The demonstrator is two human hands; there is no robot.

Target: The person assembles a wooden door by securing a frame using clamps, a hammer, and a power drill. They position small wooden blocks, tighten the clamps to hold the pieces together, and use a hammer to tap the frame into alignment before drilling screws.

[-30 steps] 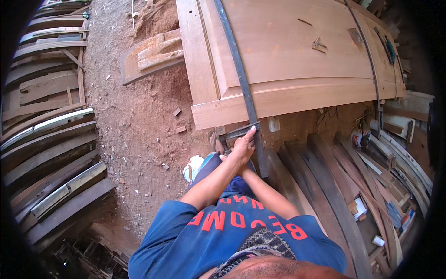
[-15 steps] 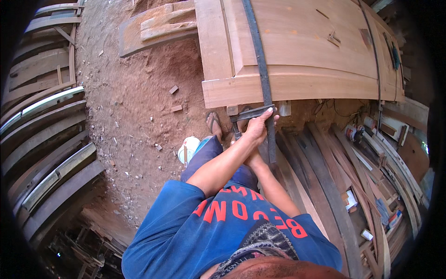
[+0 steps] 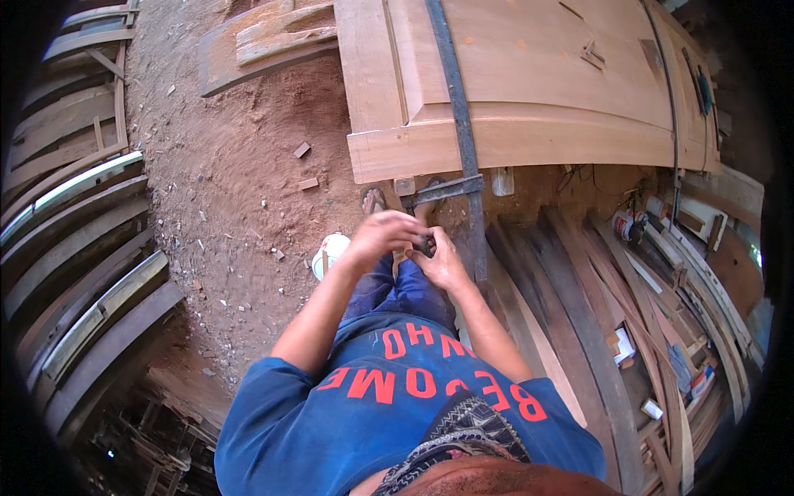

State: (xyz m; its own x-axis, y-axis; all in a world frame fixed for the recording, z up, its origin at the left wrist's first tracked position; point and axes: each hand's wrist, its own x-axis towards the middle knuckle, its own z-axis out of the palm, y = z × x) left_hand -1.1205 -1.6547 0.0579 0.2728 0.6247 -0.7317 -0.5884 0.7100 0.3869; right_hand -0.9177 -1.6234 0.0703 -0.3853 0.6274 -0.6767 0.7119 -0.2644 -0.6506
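A long dark metal bar clamp point(image 3: 461, 107) lies across a panelled wooden door point(image 3: 538, 91), its bar running past the door's near edge. A crosswise jaw point(image 3: 442, 192) sits on the bar just below that edge, with a small wood block point(image 3: 404, 188) between jaw and door. Under the jaw is the clamp's dark screw handle point(image 3: 427, 245). My right hand point(image 3: 442, 266) closes its thumb and fingers round this handle. My left hand point(image 3: 387, 240) is over the handle's left side, fingers stretched toward it; whether they touch it is hard to tell.
A second clamp bar point(image 3: 662, 74) crosses the door farther right. Long boards point(image 3: 571, 322) lie at my right, and curved planks point(image 3: 91, 248) are stacked at the left. A white bucket point(image 3: 331, 252) stands by my leg. Wood scraps point(image 3: 303, 150) are scattered on the dirt floor.
Both hands have come off the clamp's bar and jaw and moved down to the handle. My left hand has shifted left, its fingers now stretched out. The view has tilted slightly.
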